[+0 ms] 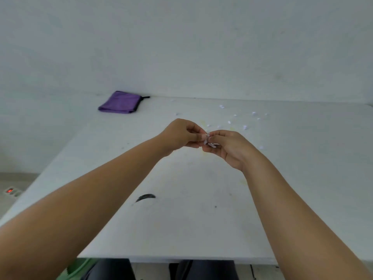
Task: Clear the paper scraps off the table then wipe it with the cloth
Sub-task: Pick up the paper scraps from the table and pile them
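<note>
Your left hand [182,134] and right hand [230,147] meet, pinching paper scraps [209,141] together above the table [191,229].
More loose scraps [245,127] lie just beyond your fingers; the purple cloth [121,102] sits far left.

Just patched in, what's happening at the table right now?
A person is gathering paper scraps. The left hand and right hand meet above the white table, pinching a few collected scraps between the fingertips. More loose scraps lie scattered on the far right part of the table. The folded purple cloth sits untouched at the far left by the wall, so wiping has not begun.
</note>
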`<state>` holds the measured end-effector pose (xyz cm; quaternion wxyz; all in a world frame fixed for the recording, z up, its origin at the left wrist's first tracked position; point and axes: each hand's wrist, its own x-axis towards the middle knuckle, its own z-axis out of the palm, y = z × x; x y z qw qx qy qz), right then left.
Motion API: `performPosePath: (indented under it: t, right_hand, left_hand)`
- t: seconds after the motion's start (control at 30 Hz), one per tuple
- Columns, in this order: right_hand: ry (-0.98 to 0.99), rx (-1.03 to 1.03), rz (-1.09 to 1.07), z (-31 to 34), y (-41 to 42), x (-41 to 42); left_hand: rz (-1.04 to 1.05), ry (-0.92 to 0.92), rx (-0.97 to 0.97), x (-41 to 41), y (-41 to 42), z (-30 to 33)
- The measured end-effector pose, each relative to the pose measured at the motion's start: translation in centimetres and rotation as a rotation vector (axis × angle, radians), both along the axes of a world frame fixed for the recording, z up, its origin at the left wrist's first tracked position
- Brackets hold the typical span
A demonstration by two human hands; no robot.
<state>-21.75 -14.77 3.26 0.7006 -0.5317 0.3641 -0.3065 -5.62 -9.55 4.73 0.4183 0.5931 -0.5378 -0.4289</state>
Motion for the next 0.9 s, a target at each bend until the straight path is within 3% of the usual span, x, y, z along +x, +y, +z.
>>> performPosePath:
  t: [0.33,0.9]
  right_hand:
    - [0.134,-0.061,0.220,-0.4,6.7,11.5]
    - [0.575,-0.600,0.178,-2.1,10.6,17.7]
  left_hand:
    - [0.188,-0.404,0.032,10.1,9.4,0.1]
    - [0.366,-0.445,0.004,15.7,14.5,-3.3]
